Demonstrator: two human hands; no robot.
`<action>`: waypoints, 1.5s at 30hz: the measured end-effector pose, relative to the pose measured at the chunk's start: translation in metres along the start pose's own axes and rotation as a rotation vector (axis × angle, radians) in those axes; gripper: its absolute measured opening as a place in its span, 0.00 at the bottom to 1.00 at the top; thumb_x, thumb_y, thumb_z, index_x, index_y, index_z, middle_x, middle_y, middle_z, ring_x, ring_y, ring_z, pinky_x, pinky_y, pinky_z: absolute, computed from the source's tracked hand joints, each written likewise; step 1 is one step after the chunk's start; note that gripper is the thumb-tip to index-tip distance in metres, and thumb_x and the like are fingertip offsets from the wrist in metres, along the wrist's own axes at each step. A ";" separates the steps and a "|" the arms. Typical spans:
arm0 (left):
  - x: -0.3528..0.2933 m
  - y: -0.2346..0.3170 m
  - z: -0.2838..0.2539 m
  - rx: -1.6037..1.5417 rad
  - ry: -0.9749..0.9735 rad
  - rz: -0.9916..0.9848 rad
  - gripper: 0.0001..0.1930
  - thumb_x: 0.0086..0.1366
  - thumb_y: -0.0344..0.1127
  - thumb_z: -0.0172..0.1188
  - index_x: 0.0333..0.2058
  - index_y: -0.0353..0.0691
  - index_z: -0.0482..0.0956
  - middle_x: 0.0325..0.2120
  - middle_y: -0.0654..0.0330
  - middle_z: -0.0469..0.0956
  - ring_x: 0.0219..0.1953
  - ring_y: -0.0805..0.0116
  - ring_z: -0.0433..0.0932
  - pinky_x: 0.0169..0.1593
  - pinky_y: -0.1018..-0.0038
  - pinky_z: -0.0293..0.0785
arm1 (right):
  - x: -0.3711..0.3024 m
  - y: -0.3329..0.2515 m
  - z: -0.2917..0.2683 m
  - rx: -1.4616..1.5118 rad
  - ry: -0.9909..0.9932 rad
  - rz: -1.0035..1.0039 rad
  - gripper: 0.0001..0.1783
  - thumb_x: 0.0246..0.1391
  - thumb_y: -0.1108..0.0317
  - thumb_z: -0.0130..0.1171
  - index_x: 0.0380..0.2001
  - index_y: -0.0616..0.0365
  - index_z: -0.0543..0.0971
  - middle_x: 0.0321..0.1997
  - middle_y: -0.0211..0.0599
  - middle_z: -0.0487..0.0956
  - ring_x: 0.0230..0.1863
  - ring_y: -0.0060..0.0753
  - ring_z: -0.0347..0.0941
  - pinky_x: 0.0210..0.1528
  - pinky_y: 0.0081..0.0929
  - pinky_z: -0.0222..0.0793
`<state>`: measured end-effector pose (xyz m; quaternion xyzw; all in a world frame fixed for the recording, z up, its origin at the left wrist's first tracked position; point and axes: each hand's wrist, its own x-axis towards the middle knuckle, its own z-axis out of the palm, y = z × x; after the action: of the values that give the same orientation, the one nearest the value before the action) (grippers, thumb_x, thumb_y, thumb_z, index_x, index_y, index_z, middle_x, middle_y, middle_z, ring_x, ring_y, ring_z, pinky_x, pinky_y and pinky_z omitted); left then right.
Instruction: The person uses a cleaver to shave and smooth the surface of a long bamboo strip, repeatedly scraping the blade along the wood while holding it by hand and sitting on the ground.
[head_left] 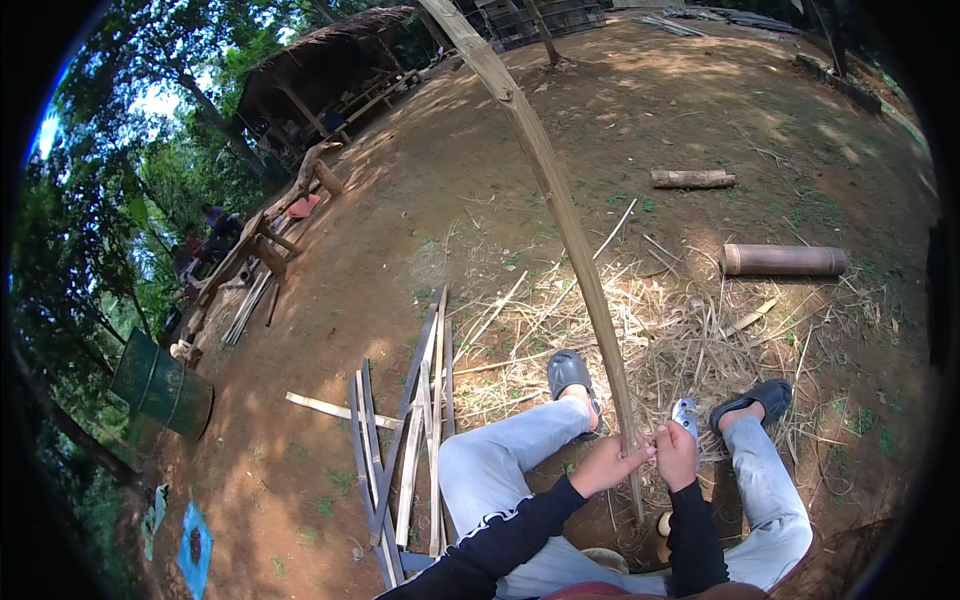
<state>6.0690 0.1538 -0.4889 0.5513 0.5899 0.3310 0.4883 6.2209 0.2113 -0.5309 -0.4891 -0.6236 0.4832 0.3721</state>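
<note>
A long, pale brown bamboo strip (565, 215) rises from between my legs and leans to the upper left, past the top of the view. My left hand (607, 465) is closed around its lower part. Right beside it, my right hand (676, 455) grips a knife with a short, shiny metal blade (685, 412) that points away from me. The hands nearly touch, and the knife's handle is mostly hidden. Below them shows a round, pale wooden end (663, 522); whether it belongs to the knife I cannot tell.
Split bamboo strips (410, 440) lie in a pile left of my legs. Shavings (660, 340) cover the ground around my feet. Beyond are a bamboo tube (784, 260) and a short log (692, 179). A green drum (162, 385) stands left; people sit near a wooden bench (235, 262).
</note>
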 end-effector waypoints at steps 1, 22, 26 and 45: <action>0.001 0.006 0.001 0.058 0.010 -0.011 0.13 0.62 0.41 0.60 0.34 0.36 0.76 0.26 0.60 0.76 0.31 0.73 0.75 0.37 0.72 0.71 | 0.005 0.014 -0.004 -0.021 0.051 -0.008 0.15 0.57 0.67 0.48 0.20 0.65 0.72 0.17 0.45 0.72 0.20 0.39 0.70 0.25 0.34 0.62; -0.006 -0.004 -0.031 -0.234 -0.100 0.141 0.19 0.67 0.43 0.54 0.48 0.32 0.73 0.38 0.58 0.77 0.43 0.72 0.74 0.49 0.74 0.69 | -0.020 -0.022 -0.007 0.516 -0.378 0.108 0.14 0.65 0.62 0.46 0.27 0.59 0.68 0.22 0.27 0.67 0.24 0.19 0.64 0.28 0.19 0.64; -0.007 0.007 -0.026 -0.127 -0.095 0.141 0.19 0.68 0.43 0.53 0.48 0.34 0.73 0.37 0.59 0.77 0.40 0.74 0.74 0.44 0.75 0.70 | -0.018 -0.021 -0.001 0.350 -0.292 0.100 0.13 0.64 0.62 0.47 0.27 0.58 0.69 0.20 0.23 0.65 0.20 0.16 0.59 0.24 0.17 0.58; -0.010 0.005 -0.022 0.133 0.074 0.177 0.18 0.62 0.46 0.60 0.37 0.34 0.77 0.26 0.54 0.78 0.29 0.66 0.77 0.35 0.70 0.72 | -0.009 0.007 -0.007 -0.310 -0.448 0.001 0.15 0.55 0.70 0.51 0.45 0.62 0.75 0.40 0.41 0.76 0.41 0.32 0.73 0.44 0.25 0.67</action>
<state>6.0489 0.1480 -0.4749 0.6199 0.5773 0.3530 0.3973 6.2316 0.2048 -0.5356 -0.4213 -0.7568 0.4782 0.1453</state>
